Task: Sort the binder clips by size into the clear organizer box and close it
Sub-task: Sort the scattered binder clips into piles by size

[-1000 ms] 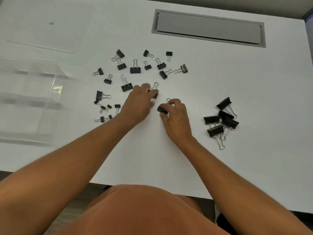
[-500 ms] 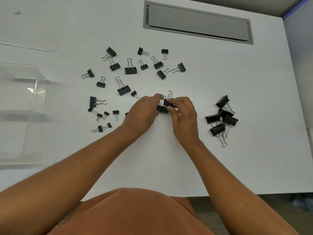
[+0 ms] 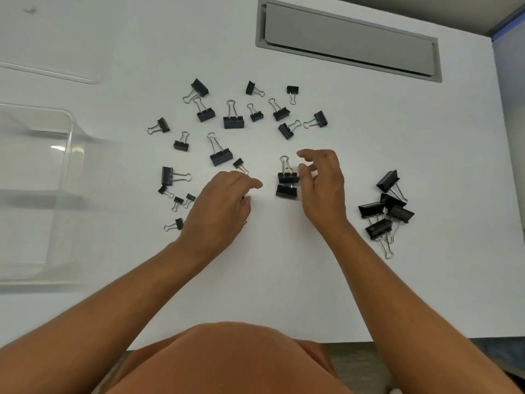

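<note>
Mid-frame, left hand (image 3: 218, 206) and right hand (image 3: 324, 186) hovering loose-fingered, seemingly gripping nothing, flanking two binder clips (image 3: 287, 183) lying on table (image 3: 397, 137).

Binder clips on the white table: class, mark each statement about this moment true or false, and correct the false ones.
1. A pile of the largest clips lies to the right of the right hand. True.
2. The left hand grips a clip. False: its fingers are loosely bent and hold nothing visible.
3. Two medium clips sit close together on the table between the hands. True.
4. The clear box already holds sorted clips. False: no clips show inside it.
5. The box stands at the right edge of the table. False: it is at the left.
</note>
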Available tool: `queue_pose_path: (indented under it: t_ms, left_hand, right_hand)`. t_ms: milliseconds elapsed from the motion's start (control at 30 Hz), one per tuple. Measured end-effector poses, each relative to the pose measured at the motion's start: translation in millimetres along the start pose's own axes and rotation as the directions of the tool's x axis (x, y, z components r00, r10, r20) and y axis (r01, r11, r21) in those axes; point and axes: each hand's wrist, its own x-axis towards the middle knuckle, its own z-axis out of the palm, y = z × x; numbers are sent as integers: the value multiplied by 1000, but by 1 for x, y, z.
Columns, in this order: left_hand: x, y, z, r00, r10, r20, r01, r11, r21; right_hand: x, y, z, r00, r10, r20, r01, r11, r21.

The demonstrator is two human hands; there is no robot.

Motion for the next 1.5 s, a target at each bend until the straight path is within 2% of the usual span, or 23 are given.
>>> queue_pose_path:
  t_ms: [67,167,233,267,500,633,767,967,1100,1233,1300,1433,1500]
  left_hand:
    - [-3,-3,-1,1000,16,-25,-13,996,92]
    - [-15,-13,-6,998,-67,-13,68,979,193]
    - [-24,-20,-8,995,-102,-4,101,970,220]
    - [-29,-24,-9,994,-107,-2,105,968,230]
    - [-15,-38,-30,981,-185,-63,192,975,115]
    - [6,-30,-37,978,-205,35,202,976,81]
    - [10,-5,-17,944,-210,256,139,953,268]
    - [14,14,7,969,-133,210,53,936,348]
    - [23,30,6,990,1,138,-29,980,199]
    - [39,45,17,965,148,216,-159,987,32]
    - [47,48,30,954,177,242,-183,983,3]
    - [56,45,47,946,163,281,-153,987,-56]
    - [56,40,48,945,161,284,-140,986,-95]
  right_hand:
    - [16,-1,-2,998,29,53,-29,999,-15]
    - [29,-5,-3,954,70,290,-52,996,-70]
    - [26,-4,-2,912,70,404,15,979,-204]
    - [22,-3,0,907,62,417,47,968,-247]
    - [-5,9,-3,970,39,239,16,975,-223]
    - [-15,4,-10,967,84,241,-45,986,-163]
    - [-25,5,-14,948,151,280,-82,967,-242]
    - [-42,18,-6,972,103,212,-61,979,-195]
    - [-47,22,-6,981,88,171,-68,991,-117]
    - [-53,23,-9,984,72,160,-66,997,-40]
    - [-56,25,-13,982,81,172,-83,997,5]
    - [-62,30,-21,955,215,203,-237,967,91]
    - [-63,32,-20,965,171,200,-195,975,109]
